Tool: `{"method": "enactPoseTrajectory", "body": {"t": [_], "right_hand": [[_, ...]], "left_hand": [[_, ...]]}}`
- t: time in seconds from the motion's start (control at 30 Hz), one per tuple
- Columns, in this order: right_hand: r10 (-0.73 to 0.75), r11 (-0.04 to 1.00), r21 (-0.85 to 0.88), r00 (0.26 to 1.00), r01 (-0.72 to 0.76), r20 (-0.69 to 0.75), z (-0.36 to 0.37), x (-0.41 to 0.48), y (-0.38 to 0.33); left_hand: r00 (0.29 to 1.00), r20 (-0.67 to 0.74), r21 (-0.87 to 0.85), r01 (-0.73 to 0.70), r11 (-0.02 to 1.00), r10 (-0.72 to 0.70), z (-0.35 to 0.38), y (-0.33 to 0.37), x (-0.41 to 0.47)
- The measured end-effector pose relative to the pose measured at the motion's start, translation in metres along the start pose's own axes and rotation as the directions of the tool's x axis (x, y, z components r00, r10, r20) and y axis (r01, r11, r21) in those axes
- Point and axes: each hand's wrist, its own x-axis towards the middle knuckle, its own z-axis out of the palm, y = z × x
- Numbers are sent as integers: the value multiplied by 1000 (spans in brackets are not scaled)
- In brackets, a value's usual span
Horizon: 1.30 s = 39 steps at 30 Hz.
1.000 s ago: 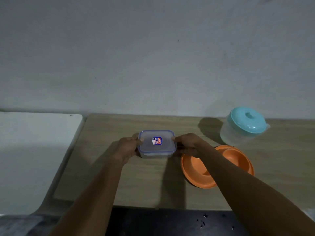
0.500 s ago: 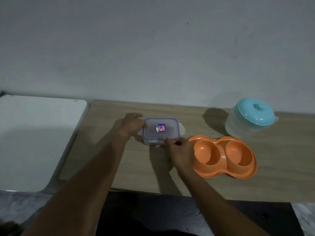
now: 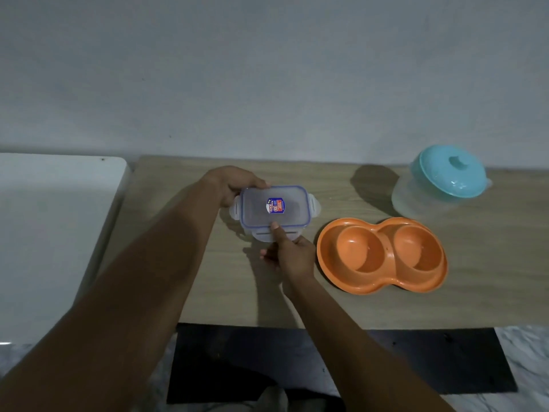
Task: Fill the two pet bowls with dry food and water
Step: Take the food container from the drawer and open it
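A small clear food container (image 3: pixel 274 211) with a blue-rimmed clip lid and a sticker stands on the wooden table (image 3: pixel 341 301). My left hand (image 3: pixel 234 184) grips its far left corner. My right hand (image 3: pixel 292 252) pinches the front lid flap, thumb on top of the lid edge. The side flaps stick out unclipped. To the right lies the orange double pet bowl (image 3: pixel 383 254), both cups bare. Behind it stands a clear jug with a teal lid (image 3: pixel 445 179).
A white surface (image 3: pixel 56 233) adjoins the table on the left. A grey wall rises right behind the table. A black mat (image 3: pixel 416 361) lies on the floor below the table's front edge.
My right hand has left the container's right side and come round to the front flap. The side flaps now stick out. The orange bowl is fully uncovered.
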Motion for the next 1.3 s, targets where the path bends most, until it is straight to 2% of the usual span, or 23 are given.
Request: {"method": "enactPoseTrajectory", "body": {"t": [0.1,0.17,0.2,0.27,0.33,0.4,0.5,0.57,0.63,0.77,0.83,0.9,0.97,1.0,1.07,1.13,1.2,1.3], "right_hand": [[26,999,-40,1000,-26,15,-2,-1,-6],[38,998,-53,999,-37,16,-2,0,-8],[42,998,-41,999,-41,13,-1,-1,-10],[57,998,-24,998,-57,5,5,-1,-13],[89,996,-30,996,-89,-3,10,-1,-19],[101,994,-38,995,-101,-6,12,0,-24],[80,993,-92,996,-77,33,5,-5,-26],[87,987,-143,994,-76,69,-4,-12,-25],[144,978,-167,985,-127,98,-15,-14,-21],[294,955,-9,942,-297,161,-37,-18,-15],[321,942,45,934,-331,155,-47,-20,-18],[322,946,-10,936,-324,143,-52,-21,-22],[265,943,-232,959,-236,99,-52,-21,-20],[178,902,-410,982,-135,69,-52,-18,-17],[-64,716,-689,993,115,99,-53,-15,-8],[-232,535,-802,959,268,166,-55,-14,-3],[-367,338,-880,908,334,204,-56,-16,1],[-497,28,-957,835,288,237,-56,-16,4]], "left_hand": [[999,13,-86,40,996,-39,0,2,5],[999,-34,-79,-6,997,4,1,1,5],[993,-102,-45,-59,997,54,2,0,5],[922,-299,91,-228,969,245,5,-3,4],[783,-442,240,-367,899,438,10,-4,-5],[715,-432,259,-485,835,550,15,-4,-21],[662,-324,213,-644,734,675,20,-9,-66],[636,-269,224,-689,689,723,24,-22,-95],[629,-251,252,-692,677,736,28,-42,-116],[608,-239,360,-669,650,757,35,-96,-135],[643,-194,405,-635,657,741,36,-119,-135],[702,-167,449,-571,687,692,36,-138,-129],[770,-129,495,-496,713,625,37,-154,-124],[802,-101,526,-459,716,588,39,-160,-122],[861,-55,563,-391,728,505,44,-167,-122],[889,-37,551,-363,752,456,48,-162,-122],[844,-123,506,-399,764,522,50,-148,-121],[660,-483,456,-371,809,575,60,-120,-114]]}}
